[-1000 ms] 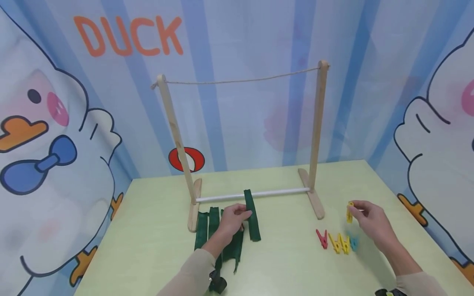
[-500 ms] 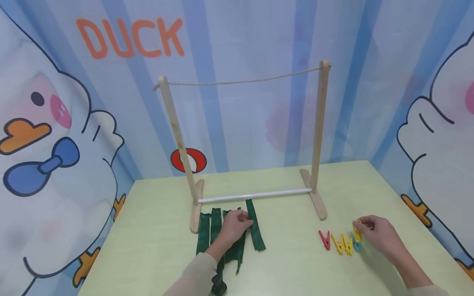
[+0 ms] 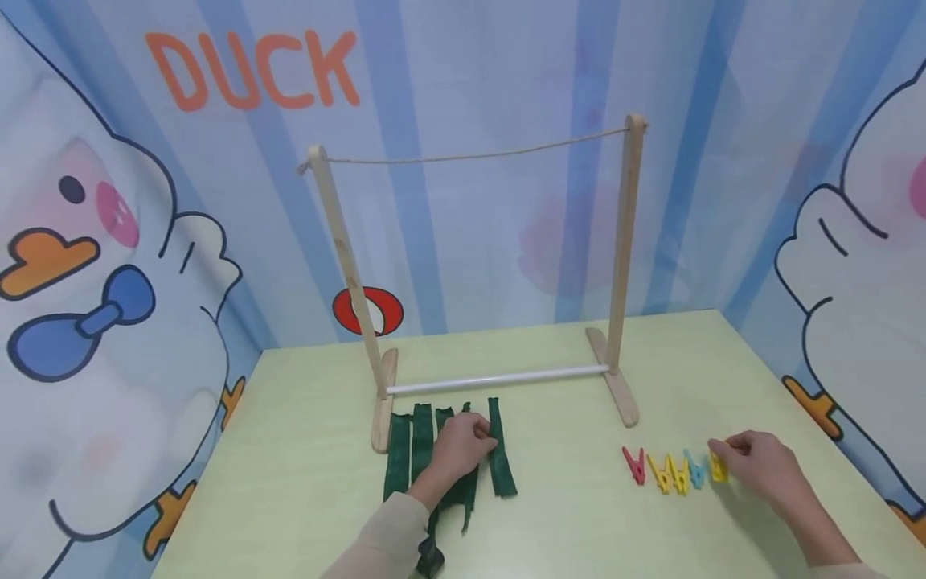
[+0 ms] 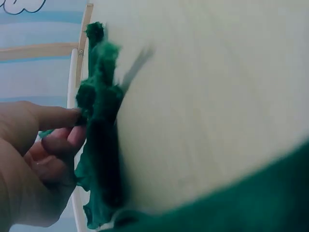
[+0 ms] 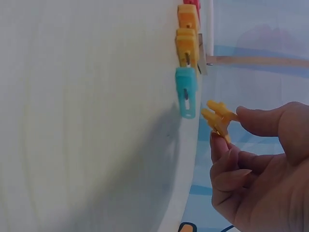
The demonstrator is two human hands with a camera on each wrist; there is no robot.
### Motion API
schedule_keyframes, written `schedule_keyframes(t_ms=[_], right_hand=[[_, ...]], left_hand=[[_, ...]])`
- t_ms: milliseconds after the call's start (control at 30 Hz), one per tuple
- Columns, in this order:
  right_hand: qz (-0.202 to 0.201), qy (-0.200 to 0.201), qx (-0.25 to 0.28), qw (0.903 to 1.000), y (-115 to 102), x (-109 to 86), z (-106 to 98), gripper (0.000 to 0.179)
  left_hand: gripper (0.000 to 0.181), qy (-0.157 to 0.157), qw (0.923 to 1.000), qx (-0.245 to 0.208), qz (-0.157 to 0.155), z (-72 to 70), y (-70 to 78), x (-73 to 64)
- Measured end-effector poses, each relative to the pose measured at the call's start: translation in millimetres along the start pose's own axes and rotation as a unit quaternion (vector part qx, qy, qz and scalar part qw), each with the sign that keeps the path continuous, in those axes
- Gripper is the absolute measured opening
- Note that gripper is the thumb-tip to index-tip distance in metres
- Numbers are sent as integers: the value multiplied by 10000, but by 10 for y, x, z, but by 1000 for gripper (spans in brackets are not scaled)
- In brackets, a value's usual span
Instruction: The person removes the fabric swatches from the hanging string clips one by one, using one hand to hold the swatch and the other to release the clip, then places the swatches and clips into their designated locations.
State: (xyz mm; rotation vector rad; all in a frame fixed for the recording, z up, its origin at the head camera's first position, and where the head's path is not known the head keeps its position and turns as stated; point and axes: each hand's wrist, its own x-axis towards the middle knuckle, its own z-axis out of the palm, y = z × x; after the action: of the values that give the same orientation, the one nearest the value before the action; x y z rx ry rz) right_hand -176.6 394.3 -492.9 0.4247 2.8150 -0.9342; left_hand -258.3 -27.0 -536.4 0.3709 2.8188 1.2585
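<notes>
My left hand [image 3: 459, 446] pinches the edge of a dark green cloth strip [image 3: 502, 458] just in front of the rack. Several more green strips [image 3: 399, 458] lie side by side to its left, partly hidden under my hand and sleeve. In the left wrist view, thumb and fingers meet at the green cloth [image 4: 104, 101], which is blurred. On the right, my right hand [image 3: 760, 462] holds a yellow clothespin [image 5: 219, 121] between thumb and fingertips. To its left stand a light blue clothespin [image 3: 696, 469], two yellow clothespins [image 3: 661, 476] and a red clothespin [image 3: 636, 466] in a row.
A wooden rack [image 3: 626, 241] stands at the back of the pale yellow table [image 3: 564, 523], a string [image 3: 470, 157] tied between its posts and a white rod [image 3: 499, 379] low down. Duck-printed fabric [image 3: 492, 241] encloses the back and sides.
My right hand has carried the yellow clothespin down, from above the row to the right of the blue one. My left hand has brought the green strip a little toward me and lower.
</notes>
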Motion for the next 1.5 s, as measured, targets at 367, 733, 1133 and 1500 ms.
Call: schedule_keyframes(t_ms=[367,733,1133,1500], right_hand=[[297,-377,-149,9987,133,54,106,62],[176,-273,-333,9989,82,133,66,53],[356,-305,-356,9983,105,107,113,51],[321,-215,-397,9985,102,100,129,44]], left_hand=[[34,141,9979,620,-118,77,67,-48],[54,406,9971,625,-161,34,98,-52],[18,82,9958,902,126,46,87,-89],[20,-2,9960,893,61,38,82,-93]])
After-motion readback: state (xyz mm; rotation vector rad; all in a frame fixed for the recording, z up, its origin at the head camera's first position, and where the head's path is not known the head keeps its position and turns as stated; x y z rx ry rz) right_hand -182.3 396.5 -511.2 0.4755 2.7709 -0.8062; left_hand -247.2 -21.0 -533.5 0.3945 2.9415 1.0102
